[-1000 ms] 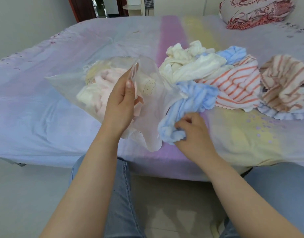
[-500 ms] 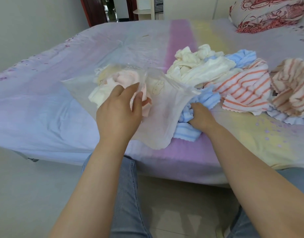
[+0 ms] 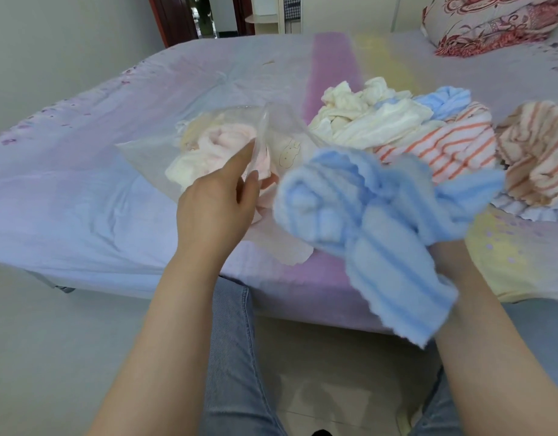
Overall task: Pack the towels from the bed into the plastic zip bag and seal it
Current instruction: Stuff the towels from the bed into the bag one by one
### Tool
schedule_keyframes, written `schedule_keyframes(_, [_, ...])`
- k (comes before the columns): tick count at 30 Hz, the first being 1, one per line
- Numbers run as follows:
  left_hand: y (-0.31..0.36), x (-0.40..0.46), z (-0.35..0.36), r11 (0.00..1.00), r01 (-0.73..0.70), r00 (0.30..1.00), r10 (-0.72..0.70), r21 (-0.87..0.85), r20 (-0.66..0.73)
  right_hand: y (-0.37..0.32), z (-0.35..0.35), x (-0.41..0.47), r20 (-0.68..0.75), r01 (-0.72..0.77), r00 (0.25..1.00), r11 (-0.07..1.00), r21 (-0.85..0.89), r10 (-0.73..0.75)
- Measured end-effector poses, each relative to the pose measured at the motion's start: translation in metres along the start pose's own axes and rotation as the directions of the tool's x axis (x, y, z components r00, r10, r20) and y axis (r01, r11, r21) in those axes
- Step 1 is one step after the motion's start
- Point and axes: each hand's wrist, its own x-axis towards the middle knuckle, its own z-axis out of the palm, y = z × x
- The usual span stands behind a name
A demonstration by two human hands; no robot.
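A clear plastic zip bag (image 3: 152, 152) lies on the bed with cream and pink towels (image 3: 214, 149) inside it. My left hand (image 3: 218, 209) pinches the bag's upper lip and holds its mouth up. A blue striped towel (image 3: 375, 221) is lifted off the bed just right of the bag's mouth, blurred by motion. My right hand (image 3: 441, 256) grips it from underneath and is almost wholly hidden by the cloth. Behind it lies a pile of loose towels: cream ones (image 3: 372, 121), a blue one (image 3: 444, 99) and orange-striped ones (image 3: 444, 143).
The bed (image 3: 82, 199) has a pale lilac sheet with pink and yellow bands, its front edge close to my knees. A red patterned pillow (image 3: 491, 23) sits at the far right. Tiled floor shows below, a doorway at the back.
My right hand has pulled the blue striped towel up and back from beside the bag's mouth into the air. My left hand keeps hold of the bag's lip.
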Motion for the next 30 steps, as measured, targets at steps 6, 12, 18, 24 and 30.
schedule_keyframes(6, [-0.001, -0.002, 0.003, 0.984, 0.044, 0.998, -0.05, -0.172, -0.029, -0.141, 0.076, -0.068, 0.121, 0.609, 0.792, 0.784, -0.12, -0.598])
schedule_keyframes(12, [-0.003, -0.001, 0.0, 0.971, 0.03, 0.999, -0.038, -0.238, -0.029, -0.112, 0.116, -0.041, 0.286, 0.338, 0.939, 0.684, -0.647, -0.193])
schedule_keyframes(18, [-0.003, 0.0, 0.009, 0.964, 0.043, 0.999, -0.038, -0.262, 0.024, -0.116, 0.093, -0.089, 0.012, 0.398, 0.905, 0.835, -0.381, -0.426])
schedule_keyframes(24, [0.002, 0.004, 0.014, 0.921, 0.081, 0.995, -0.053, -0.382, 0.085, -0.116, 0.101, -0.064, 0.454, -0.016, 0.89, 0.999, -0.049, 0.036])
schedule_keyframes(30, [0.002, 0.005, 0.011, 0.895, 0.095, 0.99, -0.039, -0.436, 0.137, -0.155, 0.133, 0.007, 0.494, -0.054, 0.866, 0.996, -0.069, 0.081])
